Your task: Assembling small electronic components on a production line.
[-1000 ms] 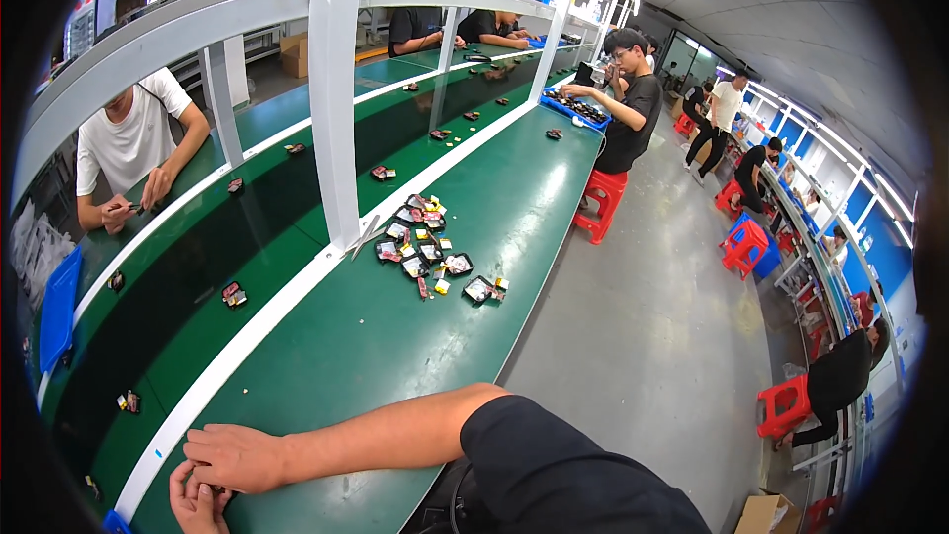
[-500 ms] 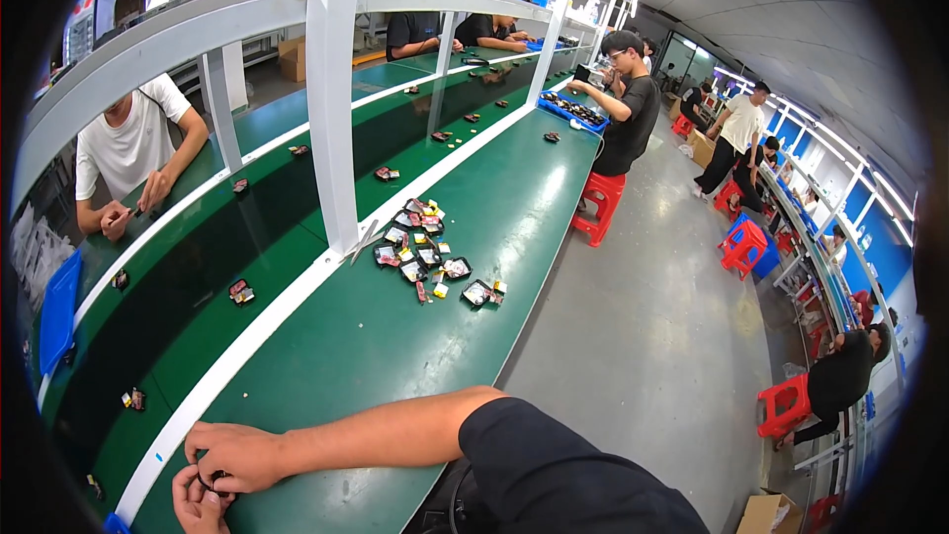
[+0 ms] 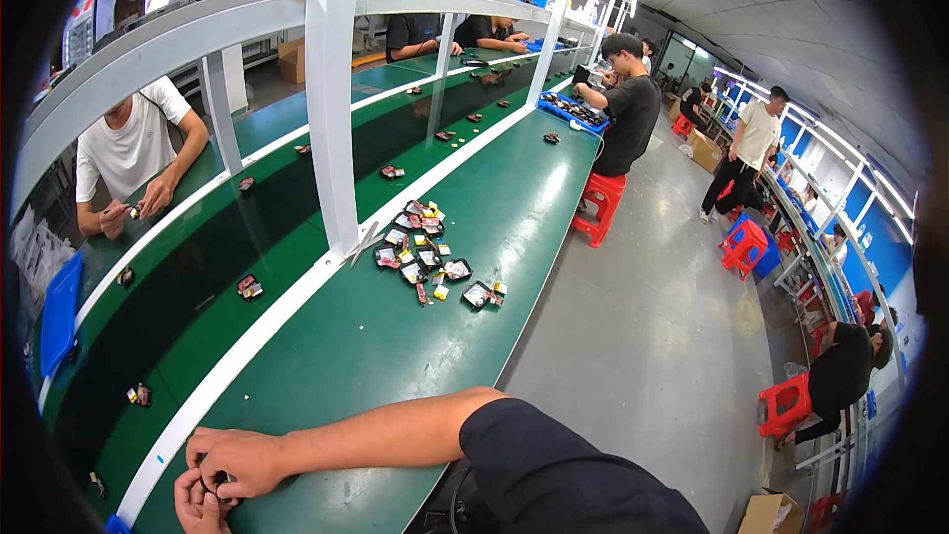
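One right hand (image 3: 247, 462) and one left hand (image 3: 201, 506), fingers bent in and nearly closed together on a small dark piece (image 3: 209, 486), low over the near-left end of the green worktop (image 3: 395, 361), beside the white rail (image 3: 297, 293). The piece is mostly covered; from here I cannot tell its kind. Farther along the worktop: one heap of black-edged parts (image 3: 429, 257).

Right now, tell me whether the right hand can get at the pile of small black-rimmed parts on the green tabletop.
Probably yes, with a stretch: nothing tall blocks the green tabletop toward the pile, but the right hand seems busy at a small dark piece with the left hand.
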